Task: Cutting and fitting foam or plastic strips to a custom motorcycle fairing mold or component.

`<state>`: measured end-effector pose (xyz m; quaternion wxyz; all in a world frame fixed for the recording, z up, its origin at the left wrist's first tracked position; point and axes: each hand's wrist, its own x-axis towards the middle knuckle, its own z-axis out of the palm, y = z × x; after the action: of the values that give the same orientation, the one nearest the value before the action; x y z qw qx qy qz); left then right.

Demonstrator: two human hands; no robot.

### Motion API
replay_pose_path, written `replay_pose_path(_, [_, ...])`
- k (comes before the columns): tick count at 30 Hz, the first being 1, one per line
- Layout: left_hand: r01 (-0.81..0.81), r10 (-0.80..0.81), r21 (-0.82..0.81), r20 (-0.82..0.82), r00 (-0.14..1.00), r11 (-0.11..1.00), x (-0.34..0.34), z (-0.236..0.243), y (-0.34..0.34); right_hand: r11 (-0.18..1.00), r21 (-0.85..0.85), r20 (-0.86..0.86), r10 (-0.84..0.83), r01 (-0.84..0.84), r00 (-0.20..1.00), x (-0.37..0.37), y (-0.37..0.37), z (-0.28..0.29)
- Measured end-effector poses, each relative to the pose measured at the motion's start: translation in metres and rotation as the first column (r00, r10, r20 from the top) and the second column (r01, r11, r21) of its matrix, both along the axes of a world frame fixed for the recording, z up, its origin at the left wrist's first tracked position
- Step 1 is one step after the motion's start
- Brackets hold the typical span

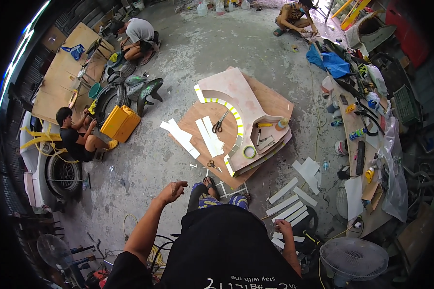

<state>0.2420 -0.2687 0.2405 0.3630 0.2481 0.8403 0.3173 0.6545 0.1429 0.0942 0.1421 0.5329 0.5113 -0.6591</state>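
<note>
Hands [172,192] apart, right near white strips [282,205] and fan [354,258], scissors [217,127] on plywood [273,98]

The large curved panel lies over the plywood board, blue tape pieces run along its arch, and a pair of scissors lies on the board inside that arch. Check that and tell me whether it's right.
Not quite: the head view shows the tape pieces along the arch as yellow and white, not blue. The large curved panel does lie over the plywood board, with scissors inside the arch.
</note>
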Motion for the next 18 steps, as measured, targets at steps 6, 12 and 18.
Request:
replay_pose_path(6, [-0.081,0.087,-0.092,0.061,0.994,0.992,0.01,0.009,0.0,0.998,-0.016,0.025,0.064,-0.064,0.998,-0.004,-0.002,0.004])
replay_pose_path(12, [-0.19,0.192,-0.072,0.03,0.981,0.979,0.012,0.01,-0.035,0.995,-0.003,0.035,0.099,-0.099,0.995,-0.021,0.007,0.018])
replay_pose_path(18, [-0.264,0.265,0.058,-0.014,0.964,0.963,-0.004,-0.005,-0.09,0.982,0.102,0.095,0.148,-0.157,0.984,-0.054,-0.031,0.038])
